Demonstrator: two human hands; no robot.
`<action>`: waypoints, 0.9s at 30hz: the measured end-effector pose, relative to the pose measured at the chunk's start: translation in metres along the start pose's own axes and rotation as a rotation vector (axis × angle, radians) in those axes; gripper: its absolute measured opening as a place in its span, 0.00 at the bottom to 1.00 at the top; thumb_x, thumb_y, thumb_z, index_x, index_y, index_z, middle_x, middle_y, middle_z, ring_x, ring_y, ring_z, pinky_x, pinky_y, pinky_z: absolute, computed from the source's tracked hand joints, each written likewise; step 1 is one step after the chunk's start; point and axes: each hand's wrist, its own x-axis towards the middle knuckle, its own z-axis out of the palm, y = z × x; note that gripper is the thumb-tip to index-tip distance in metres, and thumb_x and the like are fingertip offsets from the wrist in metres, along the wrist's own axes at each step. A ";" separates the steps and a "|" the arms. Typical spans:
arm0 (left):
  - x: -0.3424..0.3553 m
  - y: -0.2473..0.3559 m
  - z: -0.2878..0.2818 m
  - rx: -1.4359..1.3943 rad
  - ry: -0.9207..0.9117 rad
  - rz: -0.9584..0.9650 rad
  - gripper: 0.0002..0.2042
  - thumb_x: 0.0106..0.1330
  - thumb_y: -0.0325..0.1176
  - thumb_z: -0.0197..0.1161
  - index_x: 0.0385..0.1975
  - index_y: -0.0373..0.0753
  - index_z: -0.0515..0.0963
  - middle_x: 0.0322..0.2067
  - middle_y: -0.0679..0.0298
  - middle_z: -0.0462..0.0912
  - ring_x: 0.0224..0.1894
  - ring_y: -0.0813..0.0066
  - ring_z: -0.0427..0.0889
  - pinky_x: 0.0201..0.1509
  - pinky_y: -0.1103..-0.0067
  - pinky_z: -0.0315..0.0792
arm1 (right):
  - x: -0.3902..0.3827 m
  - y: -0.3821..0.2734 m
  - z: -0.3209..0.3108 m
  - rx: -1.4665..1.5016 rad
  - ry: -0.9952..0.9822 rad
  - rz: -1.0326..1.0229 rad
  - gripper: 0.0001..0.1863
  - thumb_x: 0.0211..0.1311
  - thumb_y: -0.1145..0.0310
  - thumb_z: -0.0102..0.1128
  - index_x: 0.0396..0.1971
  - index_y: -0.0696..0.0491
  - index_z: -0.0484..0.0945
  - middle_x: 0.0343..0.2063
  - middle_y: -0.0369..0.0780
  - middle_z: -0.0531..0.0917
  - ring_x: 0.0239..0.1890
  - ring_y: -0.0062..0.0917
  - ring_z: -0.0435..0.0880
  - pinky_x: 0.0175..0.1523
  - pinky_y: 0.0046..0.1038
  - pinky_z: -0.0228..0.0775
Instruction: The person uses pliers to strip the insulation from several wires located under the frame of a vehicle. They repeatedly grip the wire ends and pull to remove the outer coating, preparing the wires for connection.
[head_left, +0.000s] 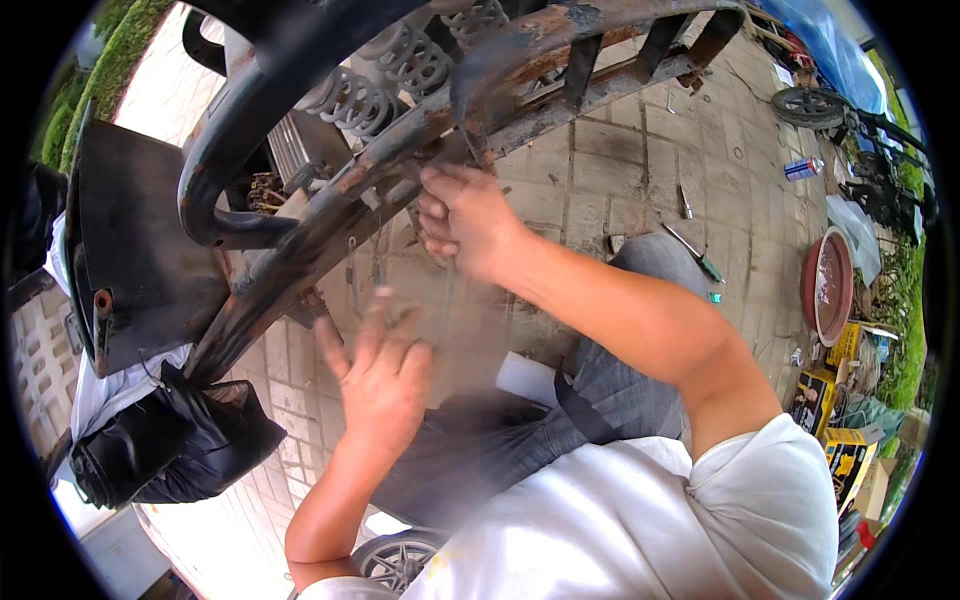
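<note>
Nearest my camera, the left hand spreads its blurred fingers, seemingly holding nothing. Farther up, the right hand curls its fingers; I cannot tell whether they grip anything. Just above and left of them, closer to the right hand, the rusty metal frame runs lower left to upper right, grey springs beyond.

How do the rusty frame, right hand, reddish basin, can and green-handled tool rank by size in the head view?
From largest to smallest:
Rusty frame
Right hand
Reddish basin
Can and green-handled tool, unranked: the tool looks longer but thinner.
Apparent size only; the hand is nearer the camera than the basin.
</note>
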 end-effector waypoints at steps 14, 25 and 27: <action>0.009 -0.050 0.029 -0.440 -0.073 0.028 0.11 0.52 0.33 0.67 0.30 0.35 0.74 0.27 0.57 0.75 0.33 0.54 0.74 0.41 0.66 0.70 | -0.006 -0.014 -0.002 -0.383 0.050 0.131 0.09 0.70 0.66 0.45 0.31 0.54 0.69 0.16 0.30 0.62 0.13 0.14 0.56 0.18 0.23 0.51; 0.079 -0.084 0.092 -0.575 -0.068 -0.476 0.12 0.65 0.35 0.55 0.35 0.30 0.76 0.29 0.46 0.79 0.32 0.51 0.78 0.38 0.67 0.70 | -0.011 0.011 -0.001 -0.285 0.174 0.117 0.09 0.71 0.66 0.43 0.33 0.54 0.68 0.18 0.31 0.63 0.16 0.16 0.58 0.21 0.24 0.56; 0.089 -0.086 0.083 -0.602 -0.144 -0.409 0.11 0.65 0.34 0.54 0.34 0.30 0.75 0.29 0.43 0.76 0.33 0.45 0.75 0.38 0.65 0.68 | -0.009 0.007 -0.005 -0.289 0.187 0.100 0.09 0.71 0.66 0.43 0.33 0.54 0.67 0.17 0.31 0.63 0.16 0.17 0.59 0.21 0.25 0.57</action>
